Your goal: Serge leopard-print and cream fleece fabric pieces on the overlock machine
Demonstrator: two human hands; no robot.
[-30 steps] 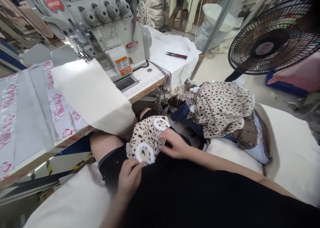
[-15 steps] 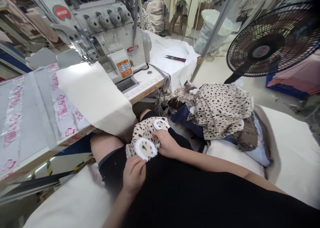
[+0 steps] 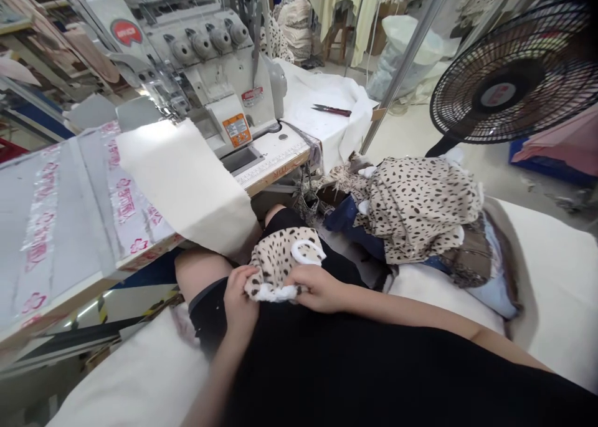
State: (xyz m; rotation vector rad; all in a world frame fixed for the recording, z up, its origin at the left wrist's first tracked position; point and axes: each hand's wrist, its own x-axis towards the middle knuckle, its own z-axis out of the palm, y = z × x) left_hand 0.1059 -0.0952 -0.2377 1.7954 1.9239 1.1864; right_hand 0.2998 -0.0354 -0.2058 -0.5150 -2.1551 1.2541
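Observation:
A small beige garment piece with dark spots (image 3: pixel 275 250) lies across my lap. One white ring-shaped trim (image 3: pixel 299 252) shows on its right part, and a white trimmed edge (image 3: pixel 273 292) runs along the side nearest me. My left hand (image 3: pixel 240 299) is closed on the left end of that edge, fingers curled over the cloth. My right hand (image 3: pixel 317 287) pinches the right end, with the thumb lying on top. Between the hands the edge is drawn fairly straight. The fingertips of both hands are partly hidden in the fabric.
A sewing machine (image 3: pixel 210 59) stands ahead on its table (image 3: pixel 84 196), with cream cloth (image 3: pixel 187 184) hanging over the edge. Thread snips (image 3: pixel 331 110) lie on white fabric (image 3: pixel 322 84). At the right are a spotted cloth heap (image 3: pixel 420 202) and a black fan (image 3: pixel 509 78).
The nearer white ring, round and facing up before, is now drawn out into a straight edge between my hands. My left hand has moved up and slightly left; my right hand has come nearer me.

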